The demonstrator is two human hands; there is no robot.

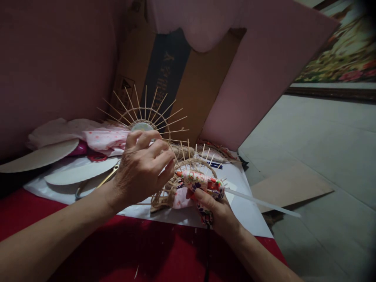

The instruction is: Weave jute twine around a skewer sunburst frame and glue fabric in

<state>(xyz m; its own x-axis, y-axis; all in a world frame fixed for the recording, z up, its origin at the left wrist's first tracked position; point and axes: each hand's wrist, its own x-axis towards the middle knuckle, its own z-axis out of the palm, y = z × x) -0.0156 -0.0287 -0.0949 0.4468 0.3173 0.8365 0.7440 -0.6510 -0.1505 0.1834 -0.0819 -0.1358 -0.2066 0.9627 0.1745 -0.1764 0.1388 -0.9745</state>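
Note:
My right hand [219,205] grips a flower-patterned glue gun [195,180]. A translucent glue stick [264,202] juts from its back end, and its orange nozzle points left toward my left hand [143,160]. The left hand's fingers are curled with their tips hidden, so I cannot make out what they hold. Right behind it stands a sunburst piece [146,110], thin sticks fanned around a small round mirror [142,127] with a twine ring across them. Behind the glue gun is a second twine-wrapped piece with short sticks [202,161].
Two pale oval pads [82,172], scissors with yellow blades [107,176] and pink dotted cloth [105,139] lie on the left. White paper [246,211] covers part of the red cloth [141,246]. Pink panels and a cardboard box [211,74] stand behind; a cardboard sheet [293,186] lies on the floor.

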